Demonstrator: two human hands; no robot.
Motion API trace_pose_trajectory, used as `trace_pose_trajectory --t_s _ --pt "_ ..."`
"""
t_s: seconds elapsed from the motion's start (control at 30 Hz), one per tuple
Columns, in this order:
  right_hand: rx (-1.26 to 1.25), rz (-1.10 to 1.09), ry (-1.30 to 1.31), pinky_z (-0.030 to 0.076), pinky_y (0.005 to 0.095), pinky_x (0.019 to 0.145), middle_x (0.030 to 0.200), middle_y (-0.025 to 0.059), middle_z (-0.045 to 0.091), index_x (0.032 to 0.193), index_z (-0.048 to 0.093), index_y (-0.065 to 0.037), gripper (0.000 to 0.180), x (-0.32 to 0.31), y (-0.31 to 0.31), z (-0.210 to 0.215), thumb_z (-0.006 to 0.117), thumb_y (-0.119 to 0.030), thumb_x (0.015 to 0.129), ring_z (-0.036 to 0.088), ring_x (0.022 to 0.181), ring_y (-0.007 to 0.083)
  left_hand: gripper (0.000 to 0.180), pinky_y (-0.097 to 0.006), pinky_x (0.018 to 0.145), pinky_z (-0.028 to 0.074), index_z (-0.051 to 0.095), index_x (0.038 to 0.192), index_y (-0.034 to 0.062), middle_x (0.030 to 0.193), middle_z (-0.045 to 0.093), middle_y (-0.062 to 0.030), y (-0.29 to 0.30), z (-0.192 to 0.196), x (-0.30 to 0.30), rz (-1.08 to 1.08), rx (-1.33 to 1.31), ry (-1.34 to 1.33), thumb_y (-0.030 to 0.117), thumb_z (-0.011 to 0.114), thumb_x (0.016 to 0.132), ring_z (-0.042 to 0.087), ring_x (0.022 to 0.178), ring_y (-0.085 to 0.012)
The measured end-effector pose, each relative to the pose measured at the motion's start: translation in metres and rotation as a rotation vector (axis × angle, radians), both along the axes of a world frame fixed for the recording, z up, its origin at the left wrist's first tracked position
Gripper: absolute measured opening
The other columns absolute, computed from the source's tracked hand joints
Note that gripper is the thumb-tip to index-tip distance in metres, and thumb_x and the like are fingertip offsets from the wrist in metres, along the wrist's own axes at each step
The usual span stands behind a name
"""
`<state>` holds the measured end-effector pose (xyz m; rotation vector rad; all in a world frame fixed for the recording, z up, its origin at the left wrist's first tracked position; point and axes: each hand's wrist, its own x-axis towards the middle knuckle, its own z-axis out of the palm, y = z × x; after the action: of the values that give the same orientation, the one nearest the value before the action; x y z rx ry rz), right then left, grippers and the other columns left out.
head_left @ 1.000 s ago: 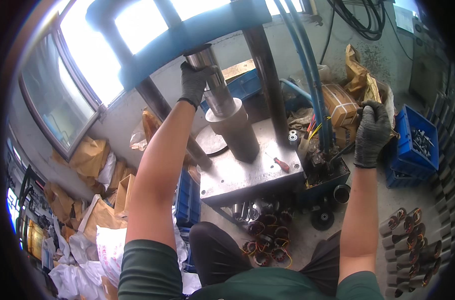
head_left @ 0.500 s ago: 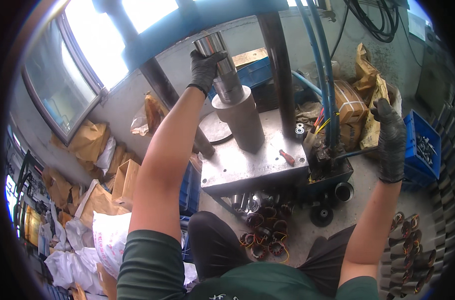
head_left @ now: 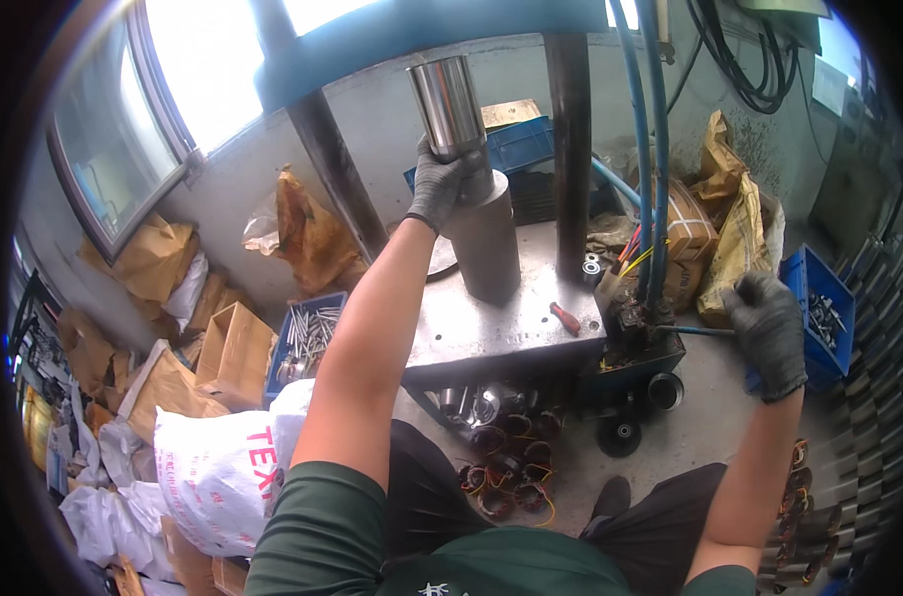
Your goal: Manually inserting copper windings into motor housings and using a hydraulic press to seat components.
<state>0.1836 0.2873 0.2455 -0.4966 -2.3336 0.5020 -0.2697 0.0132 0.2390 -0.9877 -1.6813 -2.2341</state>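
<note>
"Shiny metal cylinder (head_left: 446,104), upper centre of the frame! It was seen leaning slightly, just below the blue beam (head_left: 402,45), and held by the left hand (head_left: 441,187)!"

"How firmly was it held?"

"Gloved fingers were wrapped round its lower part, thumb up against the polished side. Its foot was partly hidden by that glove, but it was lined up over the thick grey sleeve (head_left: 486,253), which was stood on the steel table (head_left: 451,343) at mid-frame!"

"And the right hand (head_left: 772,333)?"

"Spotted at the right of the frame, gloved too, fingers half curled! The end of a thin bar (head_left: 697,330) was met by it there, but whether the bar was gripped could not be told."

"What else was laid out?"

"A red-handled tool (head_left: 565,318) was left lying on the table, right of the sleeve! Wire-wound rings (head_left: 506,467) were heaped at lower centre, and metal parts were held in a blue crate (head_left: 831,363) just beyond the right hand!"
</note>
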Motion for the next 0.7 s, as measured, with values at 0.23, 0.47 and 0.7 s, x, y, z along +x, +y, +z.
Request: trace_pose_trajectory --t_s 0.23,0.47,0.7 --pt "0.350 0.429 -0.652 0.059 0.0441 0.082 0.093 0.0184 0.074 0.097 0.075 -0.004 0.024 0.050 -0.019 -0.008 0.068 -0.021 0.081 0.072 0.089 0.0369 0.099 -0.033 0.097 0.057 0.038 0.140 0.0053 0.123 0.060 -0.0125 -0.005 0.009 0.017 0.223 -0.049 0.072 0.018 0.098 0.064 0.063 0.112 -0.0206" --pt "0.285 0.382 -0.912 0.058 0.0461 0.080 0.090 0.0163 0.073 0.090 0.076 -0.008 0.021 0.079 -0.045 -0.034 0.065 -0.023 0.080 0.071 0.085 0.0367 0.103 -0.034 0.102 0.054 0.040 0.146 0.0039 0.128 0.063 -0.0146 -0.010 -0.002 -0.008 0.123 -0.059 0.014 0.033 0.098 0.065 0.064 0.115 -0.0220" --pt "0.185 0.084 -0.654 0.051 0.0510 0.068 0.075 0.0208 0.065 0.074 0.066 -0.004 0.025 0.108 -0.074 -0.088 0.078 -0.026 0.078 0.065 0.076 0.0418 0.101 -0.033 0.102 0.054 0.042 0.142 0.0028 0.127 0.064 -0.0141 -0.006 0.003 0.009 0.169 -0.047 -0.008 0.034 0.098 0.064 0.064 0.114 -0.0209"
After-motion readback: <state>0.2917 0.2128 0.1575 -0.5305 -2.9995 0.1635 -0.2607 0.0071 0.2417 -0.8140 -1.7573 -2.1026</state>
